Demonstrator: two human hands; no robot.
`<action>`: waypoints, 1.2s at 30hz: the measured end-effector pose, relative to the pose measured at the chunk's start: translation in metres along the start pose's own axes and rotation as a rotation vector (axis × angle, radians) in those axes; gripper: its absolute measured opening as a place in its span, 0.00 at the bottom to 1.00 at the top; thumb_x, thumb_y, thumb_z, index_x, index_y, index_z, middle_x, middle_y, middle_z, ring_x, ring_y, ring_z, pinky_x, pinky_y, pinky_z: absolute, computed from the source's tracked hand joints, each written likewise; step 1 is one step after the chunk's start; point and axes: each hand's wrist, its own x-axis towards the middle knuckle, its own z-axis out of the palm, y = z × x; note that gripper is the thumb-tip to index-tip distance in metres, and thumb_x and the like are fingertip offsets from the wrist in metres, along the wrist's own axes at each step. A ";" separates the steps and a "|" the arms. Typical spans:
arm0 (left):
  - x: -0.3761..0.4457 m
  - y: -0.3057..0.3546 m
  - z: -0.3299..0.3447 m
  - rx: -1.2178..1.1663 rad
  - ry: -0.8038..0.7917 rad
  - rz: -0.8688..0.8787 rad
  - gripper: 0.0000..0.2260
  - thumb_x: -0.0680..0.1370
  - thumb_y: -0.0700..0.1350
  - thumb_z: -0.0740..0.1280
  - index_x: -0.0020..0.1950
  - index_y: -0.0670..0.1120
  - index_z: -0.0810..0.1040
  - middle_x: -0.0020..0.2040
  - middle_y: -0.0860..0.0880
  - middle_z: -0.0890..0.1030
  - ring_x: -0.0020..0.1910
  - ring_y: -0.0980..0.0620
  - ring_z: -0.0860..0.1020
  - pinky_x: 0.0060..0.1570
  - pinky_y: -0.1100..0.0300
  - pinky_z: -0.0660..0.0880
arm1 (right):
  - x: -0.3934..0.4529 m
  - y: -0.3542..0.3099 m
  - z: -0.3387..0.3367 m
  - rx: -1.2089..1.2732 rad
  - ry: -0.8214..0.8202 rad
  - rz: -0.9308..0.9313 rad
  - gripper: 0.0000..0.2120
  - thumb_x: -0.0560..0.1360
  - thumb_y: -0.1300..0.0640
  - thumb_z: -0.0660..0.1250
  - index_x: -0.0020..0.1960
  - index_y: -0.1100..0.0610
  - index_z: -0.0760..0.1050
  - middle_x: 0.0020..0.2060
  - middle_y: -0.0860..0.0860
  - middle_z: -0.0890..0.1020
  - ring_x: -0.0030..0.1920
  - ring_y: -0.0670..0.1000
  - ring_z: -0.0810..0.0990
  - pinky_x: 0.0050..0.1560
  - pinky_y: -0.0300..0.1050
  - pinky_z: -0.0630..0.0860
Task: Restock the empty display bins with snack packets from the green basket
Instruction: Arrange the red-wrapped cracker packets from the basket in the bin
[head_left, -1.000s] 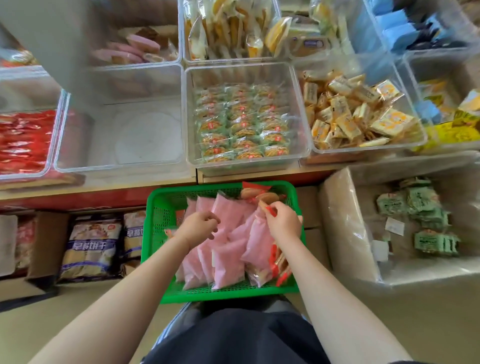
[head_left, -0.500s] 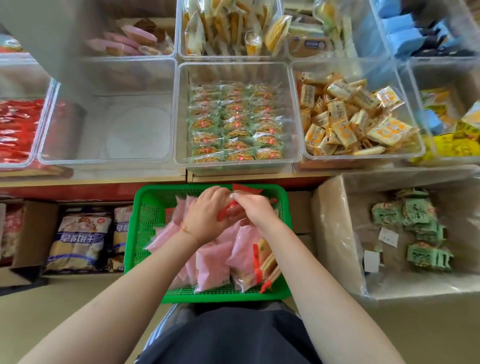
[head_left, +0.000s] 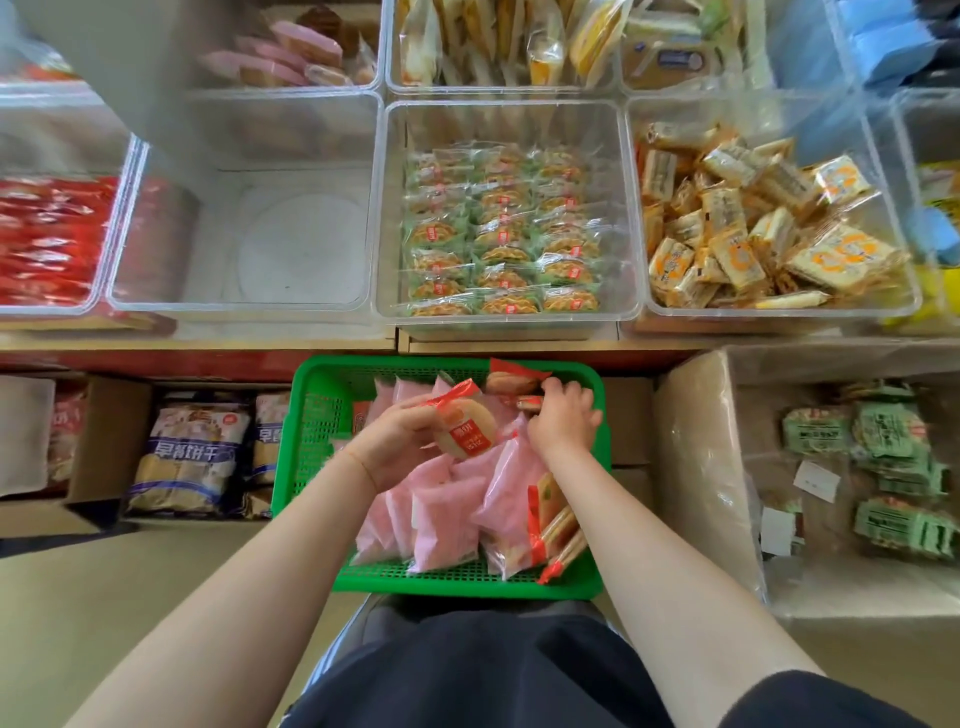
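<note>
A round red-trimmed snack packet (head_left: 462, 426) is held over the green basket (head_left: 311, 415) of pink packets (head_left: 447, 509) by the curled fingers of the left hand (head_left: 400, 441), while another packet at the far rim is seemingly pinched by the right hand (head_left: 563, 415), below the empty clear bin (head_left: 249, 228).

green basket (head_left: 311, 415) of pink packets (head_left: 441, 509); red-and-clear round packet (head_left: 465, 423); clear bin (head_left: 244, 312)

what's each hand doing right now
Left hand: holding a round red-wrapped snack packet above the green basket.
Right hand: fingers curled on a red packet at the basket's far end.
</note>
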 end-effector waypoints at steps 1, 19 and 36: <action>-0.002 0.000 0.000 -0.017 -0.021 -0.003 0.16 0.67 0.37 0.66 0.54 0.42 0.78 0.42 0.44 0.82 0.38 0.49 0.81 0.44 0.51 0.79 | -0.001 0.001 0.001 -0.029 0.024 -0.034 0.19 0.76 0.50 0.67 0.65 0.54 0.73 0.63 0.57 0.73 0.66 0.59 0.67 0.62 0.54 0.65; 0.004 -0.002 0.022 -0.150 0.062 -0.033 0.24 0.79 0.56 0.66 0.68 0.41 0.75 0.64 0.37 0.79 0.61 0.40 0.78 0.66 0.39 0.71 | -0.063 -0.047 -0.068 0.632 -0.027 -0.230 0.14 0.72 0.50 0.73 0.48 0.56 0.72 0.48 0.48 0.71 0.40 0.43 0.73 0.37 0.32 0.67; -0.036 0.015 -0.010 0.074 0.006 0.080 0.29 0.74 0.65 0.67 0.65 0.45 0.78 0.58 0.39 0.82 0.57 0.40 0.82 0.56 0.44 0.79 | -0.070 -0.069 -0.060 0.935 -0.401 -0.169 0.19 0.74 0.43 0.72 0.59 0.52 0.76 0.52 0.50 0.82 0.50 0.48 0.83 0.48 0.45 0.83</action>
